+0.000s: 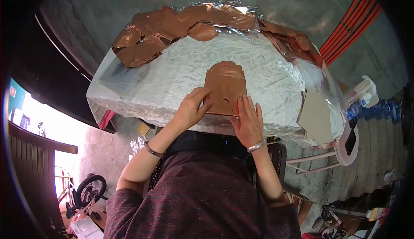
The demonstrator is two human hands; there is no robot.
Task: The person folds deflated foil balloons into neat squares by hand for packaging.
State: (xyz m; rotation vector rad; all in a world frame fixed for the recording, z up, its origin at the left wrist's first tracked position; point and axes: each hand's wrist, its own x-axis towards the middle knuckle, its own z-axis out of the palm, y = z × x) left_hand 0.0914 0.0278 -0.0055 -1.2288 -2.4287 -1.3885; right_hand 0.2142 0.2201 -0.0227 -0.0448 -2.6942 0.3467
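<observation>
A flat brown piece with a rounded, scalloped top (pixel 225 86) lies on the white-covered table (pixel 172 81), close to its near edge. My left hand (pixel 192 109) rests at the lower left edge of the piece, its thumb and fingers apart and touching the surface. On the lower right corner lies my right hand (pixel 249 120), fingers stretched out over the edge of the piece. A small curved dark mark shows on the piece between my hands. Neither hand grips anything.
Brown pieces in clear plastic (pixel 151 34) are heaped along the far edge. White curled bits (pixel 292 73) and a grey-beige board (pixel 315 116) lie at the right. A white stool (pixel 347 146) stands beside the table, near plastic bottles (pixel 379 109).
</observation>
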